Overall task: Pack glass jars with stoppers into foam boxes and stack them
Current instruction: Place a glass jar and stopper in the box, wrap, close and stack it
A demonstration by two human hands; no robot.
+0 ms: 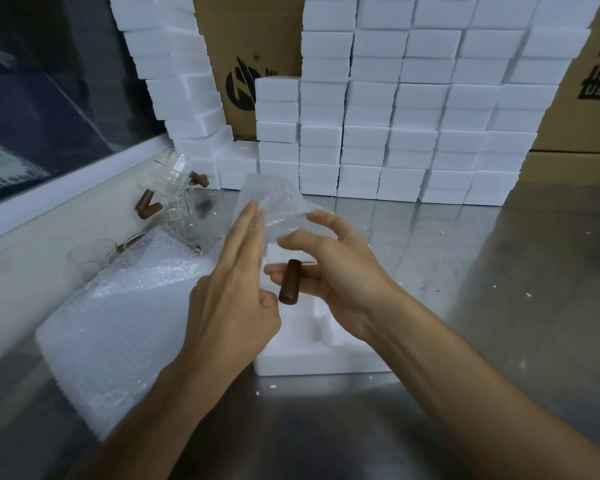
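Note:
My right hand (329,268) grips a glass jar with a dark brown stopper (289,282), stopper end pointing toward me. A small sheet of bubble wrap (274,202) lies partly over the jar. My left hand (236,282) presses flat, straight fingers against the wrap's left side. Both hands hover above an open white foam box (312,355) on the steel table. More glass jars with brown stoppers (174,199) lie at the left by the wall.
A thick pile of bubble wrap sheets (118,327) lies left of the foam box. Stacked white foam boxes (413,133) form a wall at the back, with cardboard cartons (246,64) behind. Bare steel table (499,306) stretches to the right, dotted with foam crumbs.

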